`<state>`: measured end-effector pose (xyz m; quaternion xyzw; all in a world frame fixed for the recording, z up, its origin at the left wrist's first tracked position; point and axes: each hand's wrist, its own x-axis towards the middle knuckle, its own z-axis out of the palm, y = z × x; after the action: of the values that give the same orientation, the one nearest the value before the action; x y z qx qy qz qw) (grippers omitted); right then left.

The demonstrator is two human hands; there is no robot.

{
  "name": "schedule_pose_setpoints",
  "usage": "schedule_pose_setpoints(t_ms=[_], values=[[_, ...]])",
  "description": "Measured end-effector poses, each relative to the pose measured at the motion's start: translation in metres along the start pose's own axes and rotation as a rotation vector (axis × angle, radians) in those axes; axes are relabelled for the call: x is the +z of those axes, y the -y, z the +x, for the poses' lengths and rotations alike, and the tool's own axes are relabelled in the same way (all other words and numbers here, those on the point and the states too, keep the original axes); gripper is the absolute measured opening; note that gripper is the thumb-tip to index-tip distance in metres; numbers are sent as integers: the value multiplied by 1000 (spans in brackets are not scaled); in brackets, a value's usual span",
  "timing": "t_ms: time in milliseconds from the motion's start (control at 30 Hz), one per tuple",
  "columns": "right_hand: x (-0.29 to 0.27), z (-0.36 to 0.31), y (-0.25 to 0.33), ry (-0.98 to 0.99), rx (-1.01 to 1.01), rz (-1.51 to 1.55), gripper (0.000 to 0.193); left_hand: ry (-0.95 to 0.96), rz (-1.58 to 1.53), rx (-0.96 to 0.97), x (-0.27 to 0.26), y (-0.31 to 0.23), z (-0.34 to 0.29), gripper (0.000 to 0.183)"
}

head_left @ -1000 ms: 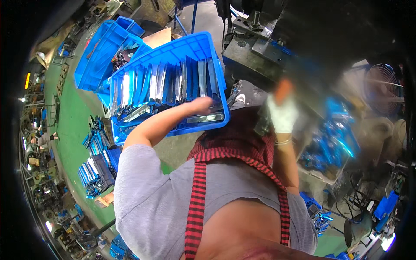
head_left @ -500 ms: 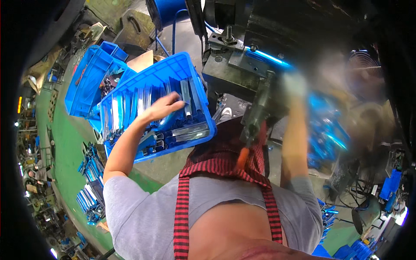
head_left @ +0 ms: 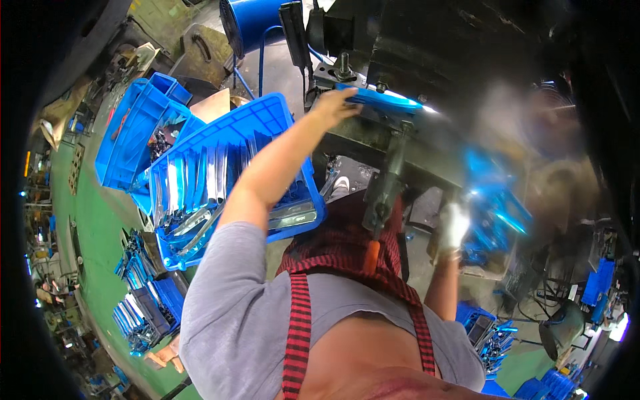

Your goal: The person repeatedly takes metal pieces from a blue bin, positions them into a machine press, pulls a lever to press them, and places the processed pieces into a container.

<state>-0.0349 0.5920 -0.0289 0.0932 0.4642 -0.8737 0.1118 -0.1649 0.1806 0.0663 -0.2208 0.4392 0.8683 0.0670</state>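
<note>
The left hand has its fingers half bent at the left end of the blue strip, by the dark machine block. A weak hold could let it slip. Whether they pinch, and how the blurred right hand stands, I cannot tell.

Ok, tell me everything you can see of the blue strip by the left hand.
The blue strip is long, narrow and glossy, like film-covered metal, with bright glints toward its right end. It sits across the dark machine, slanting down to the right in view. The left hand is at its left end; how firmly it grips is unclear.
</note>
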Motion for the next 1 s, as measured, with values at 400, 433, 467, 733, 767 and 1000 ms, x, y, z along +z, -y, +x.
schedule_pose_setpoints(t_ms=[400, 433, 467, 733, 767, 1000], values=[[225, -8, 4, -95, -697, -1382, 36, 8, 403, 296, -13, -22, -40, 44], [227, -5, 3, -71, -703, -1372, 36, -46, 560, 413, -46, -43, -50, 33], [224, -5, -1, -68, -717, -1378, 39, -263, 640, 555, -74, -56, -63, 21], [233, -2, -4, -49, -696, -1373, 46, -75, 2432, 353, -241, -28, -69, 31], [234, -1, -4, -56, -700, -1374, 46, -99, 2457, 318, -235, -25, -64, 29], [202, 17, 54, 172, 157, -239, 30, 187, 2552, 675, -213, -74, -116, 7]])
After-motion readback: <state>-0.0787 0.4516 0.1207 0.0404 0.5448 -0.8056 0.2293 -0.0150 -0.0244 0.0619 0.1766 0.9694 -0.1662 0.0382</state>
